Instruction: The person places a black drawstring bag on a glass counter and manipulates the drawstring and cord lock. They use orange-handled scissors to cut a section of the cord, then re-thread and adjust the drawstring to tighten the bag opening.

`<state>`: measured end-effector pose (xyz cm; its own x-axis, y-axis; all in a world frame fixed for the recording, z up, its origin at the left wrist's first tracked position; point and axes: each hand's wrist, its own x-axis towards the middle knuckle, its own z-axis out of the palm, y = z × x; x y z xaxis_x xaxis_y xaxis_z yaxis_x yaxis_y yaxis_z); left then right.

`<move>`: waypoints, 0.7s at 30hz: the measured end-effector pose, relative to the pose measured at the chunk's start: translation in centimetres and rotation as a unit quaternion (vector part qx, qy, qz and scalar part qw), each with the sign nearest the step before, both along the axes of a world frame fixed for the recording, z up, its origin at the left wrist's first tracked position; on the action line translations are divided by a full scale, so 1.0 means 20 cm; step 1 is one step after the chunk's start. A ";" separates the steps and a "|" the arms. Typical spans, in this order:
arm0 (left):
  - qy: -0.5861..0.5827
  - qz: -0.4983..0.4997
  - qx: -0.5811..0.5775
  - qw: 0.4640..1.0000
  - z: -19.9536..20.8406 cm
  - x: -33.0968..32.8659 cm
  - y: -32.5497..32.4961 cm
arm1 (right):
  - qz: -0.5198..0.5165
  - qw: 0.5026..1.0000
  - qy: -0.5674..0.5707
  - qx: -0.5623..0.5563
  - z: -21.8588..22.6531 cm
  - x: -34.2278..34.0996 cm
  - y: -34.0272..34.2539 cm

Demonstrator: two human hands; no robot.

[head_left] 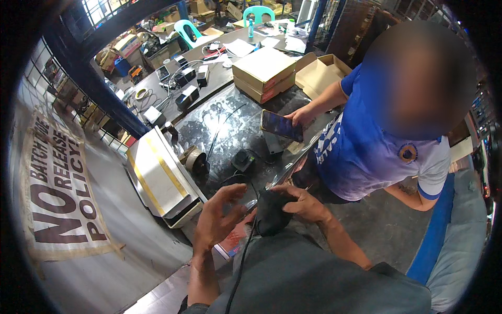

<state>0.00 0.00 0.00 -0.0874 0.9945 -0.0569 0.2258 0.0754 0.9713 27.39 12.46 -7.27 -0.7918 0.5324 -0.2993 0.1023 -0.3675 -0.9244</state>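
Observation:
My right hand (303, 203) grips a black rounded device (271, 212) with a black cable (241, 261) hanging down from it over my grey shirt. My left hand (218, 214) hovers just left of the device with its fingers spread and curled, holding nothing. Both hands are at the near edge of a dark, shiny worktable (230, 125). Across the table a person in a blue shirt (366, 146) holds a phone (281, 125) flat over the tabletop.
On the table lie a small black adapter (243, 159), a roll of tape (192, 157) and stacked cardboard boxes (264, 73). A white and yellow box (159, 178) sits at the left edge. Further back stand black power bricks, cables and plastic chairs.

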 end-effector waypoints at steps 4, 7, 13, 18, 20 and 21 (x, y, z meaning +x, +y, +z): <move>-0.053 0.036 -0.034 0.997 -0.08 0.01 -0.05 | 0.005 1.000 -0.002 0.020 0.03 -0.03 0.00; -0.072 0.047 -0.046 0.995 -0.13 0.02 -0.08 | 0.012 0.999 -0.011 0.042 0.04 -0.04 0.02; -0.114 0.070 -0.039 0.990 -0.22 0.00 -0.17 | 0.016 0.999 -0.030 0.038 0.03 -0.08 -0.02; -0.079 0.067 -0.029 0.994 -0.21 -0.02 -0.17 | 0.017 0.995 -0.048 0.085 0.10 -0.09 -0.02; -0.091 0.072 -0.029 0.993 -0.21 -0.02 -0.19 | 0.015 0.996 -0.051 0.069 0.07 -0.10 -0.04; -0.098 0.071 -0.028 0.992 -0.21 -0.02 -0.20 | 0.011 0.997 -0.053 0.062 0.06 -0.10 -0.04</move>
<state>-0.47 -4.04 -4.21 -0.2086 0.9677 -0.1419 0.0153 0.1484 0.9888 25.32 11.60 -6.00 -0.7708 0.5538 -0.3148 0.2091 -0.2468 -0.9462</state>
